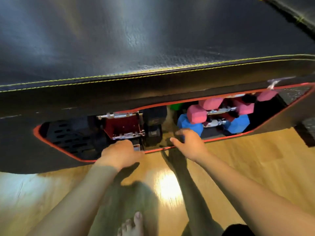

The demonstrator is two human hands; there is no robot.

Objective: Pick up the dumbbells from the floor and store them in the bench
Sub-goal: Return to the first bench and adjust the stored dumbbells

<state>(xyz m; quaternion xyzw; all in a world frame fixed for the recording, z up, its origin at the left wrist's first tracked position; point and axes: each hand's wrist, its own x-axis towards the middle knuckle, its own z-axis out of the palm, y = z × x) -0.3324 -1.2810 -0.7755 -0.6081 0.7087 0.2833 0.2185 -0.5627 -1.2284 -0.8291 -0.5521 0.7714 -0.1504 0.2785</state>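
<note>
right hand (pixel 190 144) is held loosely spread at the bench (pixel 119 53) opening's red rim, nothing gripped. left hand (pixel 121 153) fingers are curled under, contact can't be told. pink dumbbells (pixel 213 106) and blue dumbbells (pixel 238 124) are stacked inside, right of centre; black dumbbells (pixel 154 123) mid-frame.

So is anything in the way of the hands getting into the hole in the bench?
Nothing visible blocks them. The left hand and right hand are both at the lower edge of the bench opening. Inside, pink dumbbells and blue dumbbells fill the right part.
</note>
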